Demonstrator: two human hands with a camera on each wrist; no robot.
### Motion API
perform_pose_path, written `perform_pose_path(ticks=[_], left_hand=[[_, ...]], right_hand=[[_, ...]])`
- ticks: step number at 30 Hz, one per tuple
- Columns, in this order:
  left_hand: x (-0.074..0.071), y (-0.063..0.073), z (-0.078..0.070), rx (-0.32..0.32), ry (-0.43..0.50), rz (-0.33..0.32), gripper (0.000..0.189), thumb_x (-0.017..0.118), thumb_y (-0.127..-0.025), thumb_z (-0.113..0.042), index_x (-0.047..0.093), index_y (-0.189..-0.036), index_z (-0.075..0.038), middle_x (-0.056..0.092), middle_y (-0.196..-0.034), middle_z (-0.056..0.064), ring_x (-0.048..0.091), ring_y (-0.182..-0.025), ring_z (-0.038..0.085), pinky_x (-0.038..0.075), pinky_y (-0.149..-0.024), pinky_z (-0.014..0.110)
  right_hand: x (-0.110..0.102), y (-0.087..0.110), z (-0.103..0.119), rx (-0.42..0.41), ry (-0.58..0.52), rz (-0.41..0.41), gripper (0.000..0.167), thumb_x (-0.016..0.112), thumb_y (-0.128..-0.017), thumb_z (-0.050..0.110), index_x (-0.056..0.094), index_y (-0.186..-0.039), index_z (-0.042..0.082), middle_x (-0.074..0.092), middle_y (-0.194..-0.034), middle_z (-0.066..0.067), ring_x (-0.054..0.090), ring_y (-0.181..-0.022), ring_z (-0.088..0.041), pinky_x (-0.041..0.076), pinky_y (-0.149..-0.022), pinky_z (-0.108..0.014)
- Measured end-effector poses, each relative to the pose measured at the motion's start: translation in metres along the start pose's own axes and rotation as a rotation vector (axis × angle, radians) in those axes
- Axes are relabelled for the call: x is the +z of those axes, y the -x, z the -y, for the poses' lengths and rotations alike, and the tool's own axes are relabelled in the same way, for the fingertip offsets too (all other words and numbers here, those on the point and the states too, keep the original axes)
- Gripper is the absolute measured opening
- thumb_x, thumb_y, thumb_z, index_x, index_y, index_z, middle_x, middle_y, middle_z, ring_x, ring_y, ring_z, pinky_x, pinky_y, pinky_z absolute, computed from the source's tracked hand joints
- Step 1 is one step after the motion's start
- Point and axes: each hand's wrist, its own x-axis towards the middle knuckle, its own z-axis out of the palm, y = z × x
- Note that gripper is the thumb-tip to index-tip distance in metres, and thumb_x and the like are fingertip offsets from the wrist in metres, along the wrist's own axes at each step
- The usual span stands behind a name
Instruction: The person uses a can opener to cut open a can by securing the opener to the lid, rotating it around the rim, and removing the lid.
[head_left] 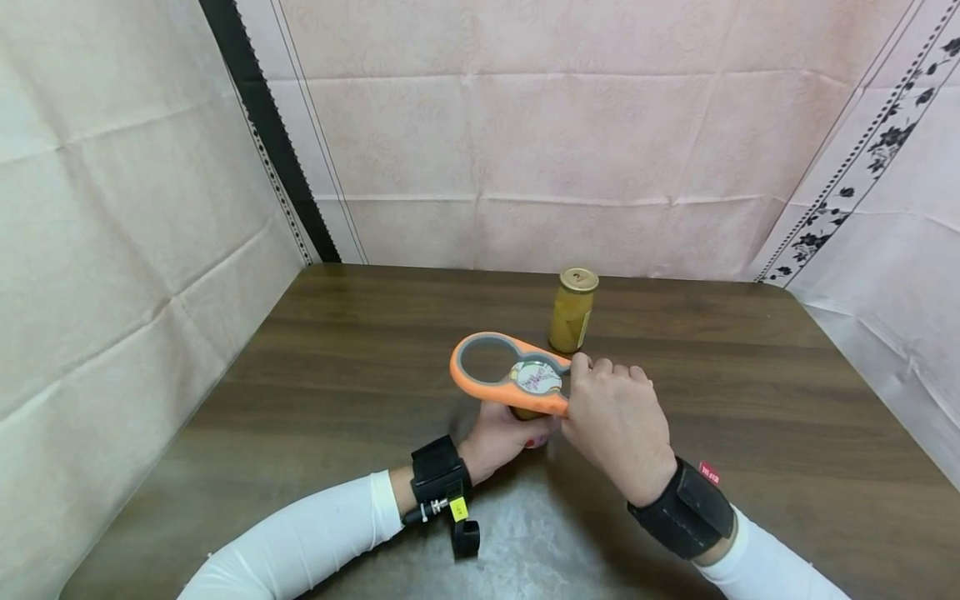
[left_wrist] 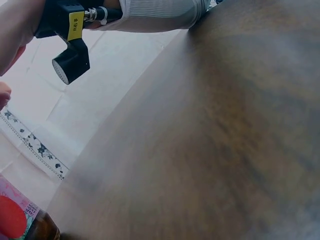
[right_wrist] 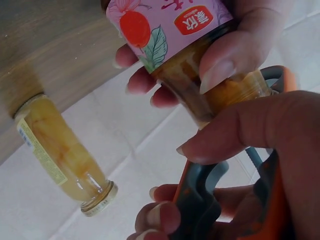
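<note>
An orange jar opener (head_left: 467, 385) with grey inner edges lies level over a glass jar (right_wrist: 170, 35) that has a pink label with a red fruit on it. The jar's white printed lid (head_left: 538, 377) shows through one of the opener's holes. Below the opener, my left hand (head_left: 504, 437) grips the jar by its side, thumb and fingers wrapped round it. My right hand (head_left: 618, 417) clasps the opener's handle end, with its thumb close to the jar's neck in the right wrist view. The left wrist view catches only the label (left_wrist: 14, 215) at its lower left corner.
A second jar (head_left: 573, 315), with yellow contents and a gold lid, stands upright behind my hands on the brown wooden table (head_left: 360, 333). Pale cloth (head_left: 570, 150) hangs behind the table and along its sides. Black straps with cameras (head_left: 442, 471) sit on my wrists.
</note>
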Motion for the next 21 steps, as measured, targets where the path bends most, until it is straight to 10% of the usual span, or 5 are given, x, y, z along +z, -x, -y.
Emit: perform_pose_path(ticks=[8, 15, 21], left_hand=[[-0.001, 0.001, 0.0, -0.049, -0.021, -0.039, 0.037, 0.071, -0.085, 0.003, 0.06, -0.12, -0.002, 0.054, -0.072, 0.0, 0.048, -0.057, 0.017, 0.042, -0.056, 0.025], [-0.002, 0.001, -0.002, -0.062, -0.147, -0.118, 0.053, 0.078, -0.083, -0.003, 0.059, -0.132, -0.009, 0.065, -0.109, -0.002, 0.059, -0.083, 0.01, 0.051, -0.075, 0.022], [-0.003, -0.003, -0.002, -0.05, -0.049, -0.02, 0.025, 0.075, -0.084, 0.003, 0.062, -0.107, 0.005, 0.053, -0.066, -0.002, 0.048, -0.057, 0.015, 0.042, -0.056, 0.025]], right_hand=[[-0.002, 0.003, 0.008, 0.018, 0.051, -0.048, 0.018, 0.065, -0.072, 0.012, 0.049, -0.07, 0.004, 0.049, -0.054, -0.01, 0.056, -0.049, -0.029, 0.038, -0.047, -0.037], [-0.003, 0.003, 0.011, 0.026, 0.069, -0.049, 0.017, 0.061, -0.073, 0.01, 0.046, -0.068, 0.005, 0.049, -0.054, -0.011, 0.055, -0.049, -0.029, 0.038, -0.047, -0.038], [-0.002, 0.004, 0.007, 0.002, 0.067, -0.047, 0.02, 0.066, -0.072, 0.014, 0.049, -0.07, 0.004, 0.049, -0.054, -0.01, 0.056, -0.048, -0.029, 0.038, -0.047, -0.037]])
